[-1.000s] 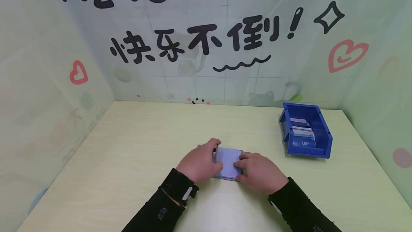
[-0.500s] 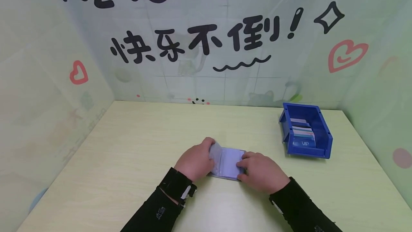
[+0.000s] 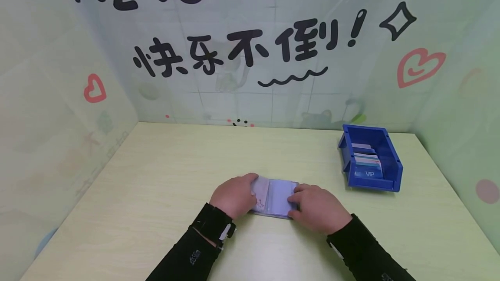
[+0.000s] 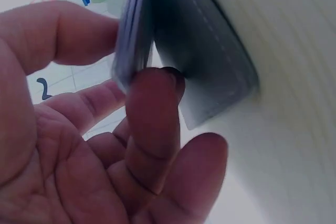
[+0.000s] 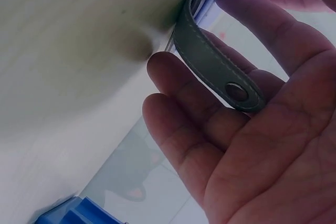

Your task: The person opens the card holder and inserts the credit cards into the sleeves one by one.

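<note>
A small card holder [image 3: 282, 197] with clear plastic sleeves lies spread on the table between both hands. My left hand [image 3: 235, 195] pinches its left-hand sleeves between thumb and fingers; the left wrist view shows this stack of sleeves [image 4: 131, 40] raised from the grey stitched cover [image 4: 207, 61]. At the right edge, my right hand [image 3: 318, 209] grips the holder, one finger on the inner sleeve. In the right wrist view a grey strap [image 5: 207, 59] with a metal snap hangs from that edge, among the fingers. The right hand hides part of this edge in the head view.
A blue plastic bin [image 3: 392, 166] stands at the back right of the wooden table [image 3: 175, 155]. Several cards [image 3: 367, 164] stand in it, the front one marked VIP. Printed fabric walls [image 3: 234, 103] enclose the table at the back and sides.
My left hand has moved left and slightly lower, turning sleeves over to the left, so the holder lies wider apart. The right hand has shifted only slightly to the right.
</note>
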Action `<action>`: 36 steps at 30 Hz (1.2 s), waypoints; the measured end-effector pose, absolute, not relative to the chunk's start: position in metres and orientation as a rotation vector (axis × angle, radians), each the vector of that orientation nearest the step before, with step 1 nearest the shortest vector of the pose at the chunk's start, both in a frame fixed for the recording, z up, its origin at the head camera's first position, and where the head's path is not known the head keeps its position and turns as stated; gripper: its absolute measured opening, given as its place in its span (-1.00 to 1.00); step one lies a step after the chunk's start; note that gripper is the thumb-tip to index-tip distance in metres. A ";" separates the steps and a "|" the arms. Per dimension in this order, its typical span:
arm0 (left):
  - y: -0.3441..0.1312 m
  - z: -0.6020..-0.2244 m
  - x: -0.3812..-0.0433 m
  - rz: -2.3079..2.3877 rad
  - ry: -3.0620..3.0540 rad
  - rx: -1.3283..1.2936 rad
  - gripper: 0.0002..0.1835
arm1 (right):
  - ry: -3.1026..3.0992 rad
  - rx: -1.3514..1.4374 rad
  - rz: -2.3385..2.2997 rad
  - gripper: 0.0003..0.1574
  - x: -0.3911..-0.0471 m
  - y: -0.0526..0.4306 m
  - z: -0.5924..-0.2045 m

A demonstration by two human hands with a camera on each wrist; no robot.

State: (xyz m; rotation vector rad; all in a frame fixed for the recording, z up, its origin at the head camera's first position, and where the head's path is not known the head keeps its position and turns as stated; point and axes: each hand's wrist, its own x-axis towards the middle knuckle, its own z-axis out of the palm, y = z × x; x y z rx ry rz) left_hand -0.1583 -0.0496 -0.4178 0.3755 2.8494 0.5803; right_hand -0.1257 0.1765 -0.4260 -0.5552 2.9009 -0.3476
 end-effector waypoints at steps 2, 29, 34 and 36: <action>-0.050 -0.419 -0.158 0.548 2.861 0.370 -0.40 | 2.896 -0.550 -0.348 -0.57 -0.126 0.177 -0.426; -0.050 -0.425 -0.157 0.388 2.912 0.444 -0.34 | 2.854 -0.508 -0.384 -0.57 -0.128 0.175 -0.421; -0.050 -0.425 -0.157 0.380 2.913 0.455 -0.35 | 2.853 -0.449 -0.459 -0.62 -0.131 0.180 -0.419; -0.051 -0.425 -0.157 0.382 2.911 0.454 -0.35 | 2.872 -0.422 -0.502 -0.64 -0.134 0.187 -0.417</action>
